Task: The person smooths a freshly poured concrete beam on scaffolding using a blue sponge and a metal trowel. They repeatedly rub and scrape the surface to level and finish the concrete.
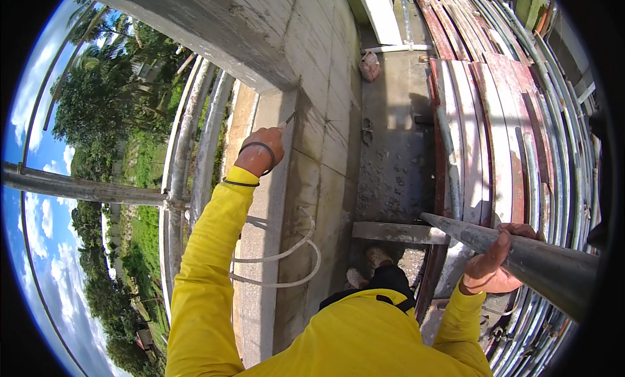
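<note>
My left hand [263, 146], with dark bands at the wrist, is closed at the corner of a grey concrete wall [306, 175]. From its fingers a small thin tool with a dark tip [290, 119] points at the wall's edge; its exact kind is hard to make out. Low on the right, my right hand [489, 268] wraps round a thick grey metal pipe [540, 256], which slants up to the left. Both arms are in yellow sleeves. A loop of pale rope [306, 273] hangs by the wall below my left forearm.
Reddish metal-faced planks [469, 130] and long pipes [560, 156] lie along the right. Rubble litters the wet floor [394, 175], with a crumpled bag [370, 66] farther off. A short beam [398, 232] crosses near my feet. Scaffold pipes [97, 189] stand left, beyond the wall's edge, above greenery.
</note>
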The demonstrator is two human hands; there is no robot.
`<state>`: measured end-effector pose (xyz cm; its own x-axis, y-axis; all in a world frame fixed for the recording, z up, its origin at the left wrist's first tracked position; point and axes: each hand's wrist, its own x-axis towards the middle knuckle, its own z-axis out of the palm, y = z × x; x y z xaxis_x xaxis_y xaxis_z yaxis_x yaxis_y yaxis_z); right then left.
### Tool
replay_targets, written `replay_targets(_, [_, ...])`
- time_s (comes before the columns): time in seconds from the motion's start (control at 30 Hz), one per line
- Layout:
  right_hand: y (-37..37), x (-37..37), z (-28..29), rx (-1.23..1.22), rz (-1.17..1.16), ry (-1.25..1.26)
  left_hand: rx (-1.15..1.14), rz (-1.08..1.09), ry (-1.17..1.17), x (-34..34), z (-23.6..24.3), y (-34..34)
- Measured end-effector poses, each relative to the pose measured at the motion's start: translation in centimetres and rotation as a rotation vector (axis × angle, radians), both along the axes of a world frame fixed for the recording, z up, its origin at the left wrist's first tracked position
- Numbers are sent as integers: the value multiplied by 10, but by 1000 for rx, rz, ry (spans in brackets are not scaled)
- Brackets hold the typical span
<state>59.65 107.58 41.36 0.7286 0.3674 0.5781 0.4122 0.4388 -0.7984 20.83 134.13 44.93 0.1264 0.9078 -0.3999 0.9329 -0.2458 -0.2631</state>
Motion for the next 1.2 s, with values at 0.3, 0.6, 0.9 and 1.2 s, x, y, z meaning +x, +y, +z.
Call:
replay_targets(0.3, [4,0,5,26,-18,-41,-34,-17,6,-1,5,-17])
replay_targets(0.6, [5,-4,10,-56,-146,-68,-60,-18,-69,-12,15,-43])
replay_targets(0.9, [-17,18,-16,56,-3,164,-102,113,-75,-36,118,-166])
replay_targets(1.2, [-11,16,-15,-69,-126,43,181,133,-753,-108,43,-188])
